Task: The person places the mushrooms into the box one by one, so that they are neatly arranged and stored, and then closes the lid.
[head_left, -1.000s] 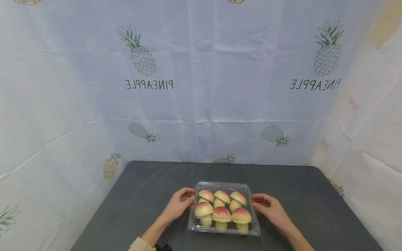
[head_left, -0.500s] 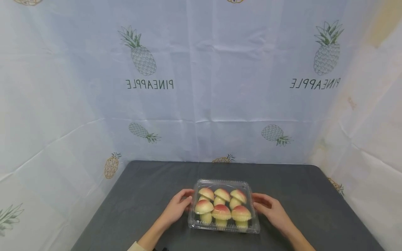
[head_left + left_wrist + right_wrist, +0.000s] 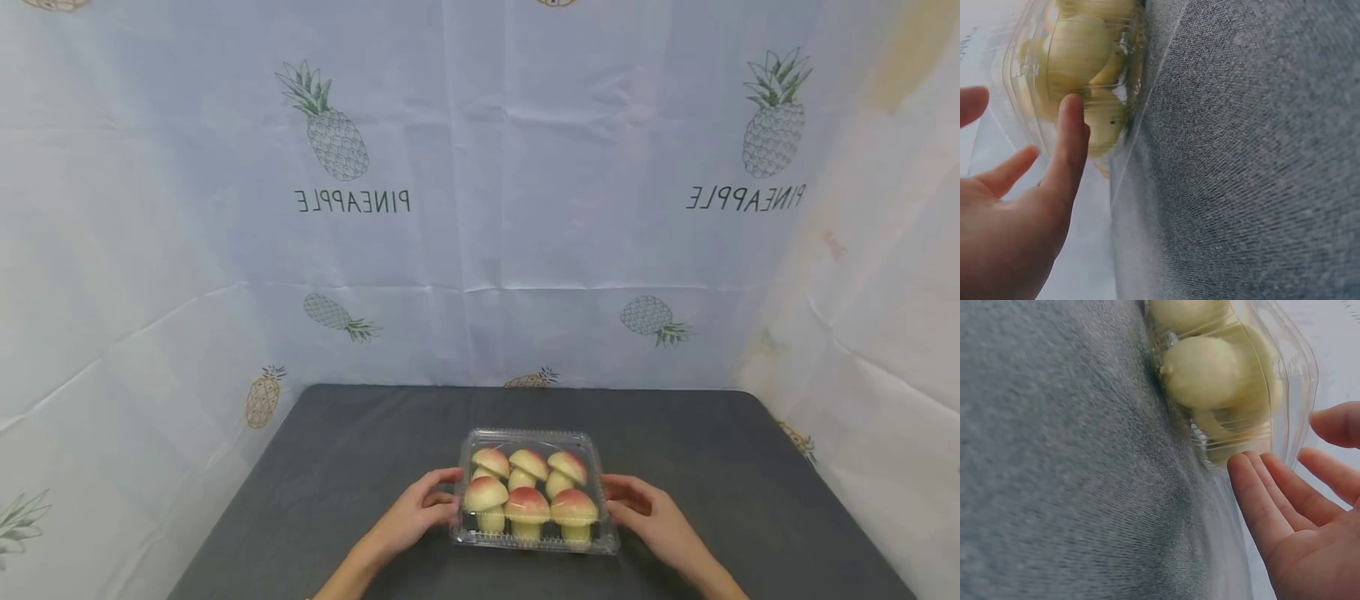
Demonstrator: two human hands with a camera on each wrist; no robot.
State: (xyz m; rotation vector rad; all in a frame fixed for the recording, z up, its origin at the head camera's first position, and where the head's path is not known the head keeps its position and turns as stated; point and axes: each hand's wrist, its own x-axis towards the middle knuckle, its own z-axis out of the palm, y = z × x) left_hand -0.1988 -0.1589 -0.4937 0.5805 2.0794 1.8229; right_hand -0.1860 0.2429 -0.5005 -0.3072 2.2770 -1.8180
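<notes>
A clear plastic clamshell box sits shut on the dark table, with ribbed walls and a rim. Through its lid show several mushroom-shaped pieces, cream-yellow with reddish caps, in two rows. My left hand is at the box's left side, its fingertips at the wall; in the left wrist view its fingers are extended and spread. On the opposite side is my right hand, thumb and fingers apart. The right wrist view shows straight fingers by the box wall; whether they touch it is hard to tell.
The dark grey cloth-covered table extends around the box. Pale fabric printed with pineapples hangs behind the table and along both sides.
Both hands have shifted slightly towards the near side along the box's edges. The left fingers have spread apart a little. The box stays in nearly the same place.
</notes>
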